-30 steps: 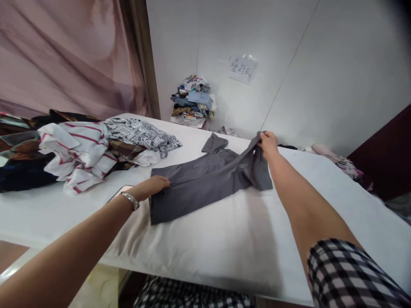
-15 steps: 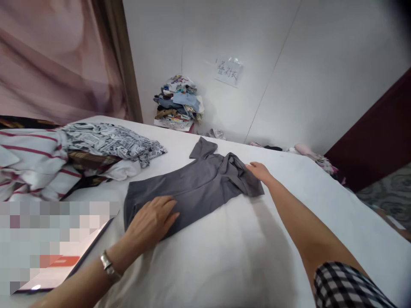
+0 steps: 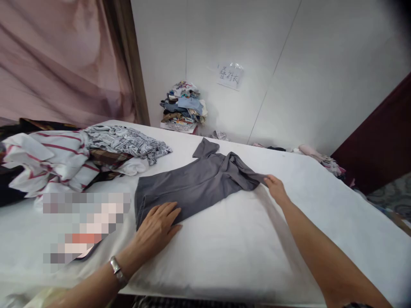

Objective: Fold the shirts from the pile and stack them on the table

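Observation:
A grey shirt [image 3: 195, 184] lies partly folded on the white table [image 3: 244, 252], its collar toward the far wall. My left hand [image 3: 158, 227] rests flat, fingers spread, on the shirt's near hem. My right hand [image 3: 275, 188] pinches the tip of the shirt's right sleeve at the garment's right edge, low over the table.
A heap of clothes lies at the left: a red-striped white shirt [image 3: 48, 158] and a black-and-white patterned one [image 3: 128, 143]. A pixelated flat object [image 3: 80, 226] sits near my left wrist. More folded clothes [image 3: 183, 107] are stacked against the far wall under a paper label [image 3: 229, 77].
My right hand brought the lifted sleeve down over the shirt, then slid right to the sleeve tip. My left hand moved from the hem's edge to lie flat on the hem.

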Demonstrator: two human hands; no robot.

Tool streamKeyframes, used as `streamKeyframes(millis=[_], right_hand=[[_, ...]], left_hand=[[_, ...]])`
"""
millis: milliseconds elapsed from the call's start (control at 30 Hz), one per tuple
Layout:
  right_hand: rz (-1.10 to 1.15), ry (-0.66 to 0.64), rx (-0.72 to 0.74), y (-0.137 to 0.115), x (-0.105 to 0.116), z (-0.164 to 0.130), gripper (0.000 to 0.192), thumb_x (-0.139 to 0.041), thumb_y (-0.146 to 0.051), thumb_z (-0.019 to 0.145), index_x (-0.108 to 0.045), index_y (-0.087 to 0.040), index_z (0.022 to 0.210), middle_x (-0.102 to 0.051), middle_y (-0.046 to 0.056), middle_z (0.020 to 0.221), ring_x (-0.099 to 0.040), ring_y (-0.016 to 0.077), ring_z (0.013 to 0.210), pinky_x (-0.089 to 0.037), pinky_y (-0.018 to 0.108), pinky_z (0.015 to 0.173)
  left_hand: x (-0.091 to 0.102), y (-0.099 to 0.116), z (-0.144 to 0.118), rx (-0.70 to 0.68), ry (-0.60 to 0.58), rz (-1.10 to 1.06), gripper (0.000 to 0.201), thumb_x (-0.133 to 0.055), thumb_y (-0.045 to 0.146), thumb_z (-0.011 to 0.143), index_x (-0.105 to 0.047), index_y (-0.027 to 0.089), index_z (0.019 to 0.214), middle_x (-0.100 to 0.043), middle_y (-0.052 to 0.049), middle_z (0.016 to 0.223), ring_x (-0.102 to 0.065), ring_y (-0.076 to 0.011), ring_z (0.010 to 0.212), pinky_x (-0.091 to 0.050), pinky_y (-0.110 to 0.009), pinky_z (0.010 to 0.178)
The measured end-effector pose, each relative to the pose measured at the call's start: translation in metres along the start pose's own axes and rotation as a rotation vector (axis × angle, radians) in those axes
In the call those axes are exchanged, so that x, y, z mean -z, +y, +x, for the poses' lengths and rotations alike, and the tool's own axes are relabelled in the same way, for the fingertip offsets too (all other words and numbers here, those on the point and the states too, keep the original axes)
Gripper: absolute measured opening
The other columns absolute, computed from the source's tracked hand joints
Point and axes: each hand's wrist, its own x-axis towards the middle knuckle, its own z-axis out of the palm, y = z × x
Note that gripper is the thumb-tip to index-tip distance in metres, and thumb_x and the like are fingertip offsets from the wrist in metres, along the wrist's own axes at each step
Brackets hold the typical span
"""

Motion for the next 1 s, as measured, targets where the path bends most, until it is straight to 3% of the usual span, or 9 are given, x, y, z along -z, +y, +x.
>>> streamKeyframes(millis=[167,267,433,500,633,700,800,867,1000], right_hand=[[0.355,0.281,-0.201,-0.040,0.029,0.031,0.022,-0.055,-0.047,0.076,-0.047,-0.027,0.073,-0.060,0.002,0.068,-0.060,0.0235,0.075,-0.053,0.038,0.064],[0.405,0.263,-0.219,-0.074,0.040,0.046,0.020,-0.055,-0.044,0.078,-0.045,-0.027,0.074,-0.054,0.000,0.064,-0.057,0.0213,0.071,-0.052,0.037,0.062],[0.403,0.179,-0.016,-0.156,0.032,0.045,0.019,-0.062,-0.040,0.078,-0.052,-0.024,0.074,-0.054,-0.002,0.064,-0.054,0.0164,0.068,-0.051,0.032,0.066],[0.408,0.052,0.089,-0.196,0.019,0.024,0.017,-0.067,-0.040,0.077,-0.060,-0.024,0.077,-0.061,-0.002,0.070,-0.056,0.0153,0.067,-0.051,0.030,0.065],[0.425,-0.586,0.339,-0.243,-0.013,-0.025,0.033,-0.067,-0.046,0.079,-0.067,-0.028,0.107,-0.071,0.001,0.093,-0.066,0.0174,0.077,-0.053,0.030,0.061],[0.421,-0.600,0.342,-0.232,-0.022,-0.031,0.038,-0.066,-0.046,0.081,-0.068,-0.026,0.113,-0.073,0.004,0.100,-0.068,0.0184,0.085,-0.054,0.029,0.063],[0.271,-0.386,0.140,-0.175,-0.027,-0.016,0.031,-0.063,-0.041,0.083,-0.070,-0.022,0.107,-0.074,0.006,0.097,-0.069,0.0185,0.081,-0.056,0.031,0.064],[0.058,-0.320,-0.005,-0.128,-0.029,-0.005,0.028,-0.062,-0.034,0.083,-0.071,-0.021,0.106,-0.074,0.008,0.099,-0.070,0.0212,0.086,-0.058,0.036,0.073],[-0.218,-0.320,-0.045,-0.064,-0.046,-0.010,0.045,-0.071,-0.027,0.074,-0.068,-0.023,0.119,-0.067,0.011,0.125,-0.062,0.0303,0.118,-0.047,0.045,0.102]], left_hand=[[0.008,-0.005,-0.004,0.083,-0.045,-0.076,0.031,-0.042,0.028,0.090,-0.073,0.024,0.093,-0.072,-0.012,0.113,-0.065,-0.0309,0.106,-0.049,-0.047,0.093],[0.017,0.000,0.000,0.119,-0.033,-0.183,0.030,-0.046,0.033,0.089,-0.073,0.023,0.095,-0.072,-0.011,0.115,-0.065,-0.0315,0.107,-0.048,-0.048,0.095],[0.039,0.034,0.032,0.250,-0.065,-0.630,0.035,-0.057,0.050,0.084,-0.072,0.023,0.102,-0.072,-0.009,0.115,-0.063,-0.0303,0.109,-0.050,-0.042,0.097],[0.048,0.053,0.052,0.327,-0.114,-0.979,0.044,-0.060,0.056,0.082,-0.070,0.022,0.108,-0.071,-0.009,0.116,-0.064,-0.0296,0.108,-0.051,-0.041,0.096],[0.056,0.076,0.083,0.450,-0.224,-1.766,0.062,-0.051,0.066,0.086,-0.058,0.022,0.129,-0.059,-0.013,0.136,-0.064,-0.0302,0.113,-0.056,-0.046,0.090],[0.054,0.074,0.086,0.537,-0.238,-1.953,0.055,-0.049,0.063,0.089,-0.056,0.027,0.131,-0.060,-0.010,0.135,-0.067,-0.0268,0.106,-0.058,-0.044,0.085],[0.046,0.059,0.079,0.686,-0.154,-2.017,0.044,-0.053,0.053,0.091,-0.060,0.024,0.123,-0.067,-0.009,0.123,-0.070,-0.0220,0.092,-0.061,-0.037,0.075],[0.043,0.046,0.073,0.821,-0.049,-1.969,0.029,-0.059,0.039,0.090,-0.063,0.020,0.112,-0.070,-0.008,0.111,-0.070,-0.0196,0.086,-0.061,-0.034,0.071],[0.058,0.025,0.076,0.971,0.226,-1.876,0.010,-0.057,0.014,0.089,-0.064,0.018,0.096,-0.071,-0.001,0.090,-0.067,-0.0115,0.071,-0.058,-0.023,0.060]])
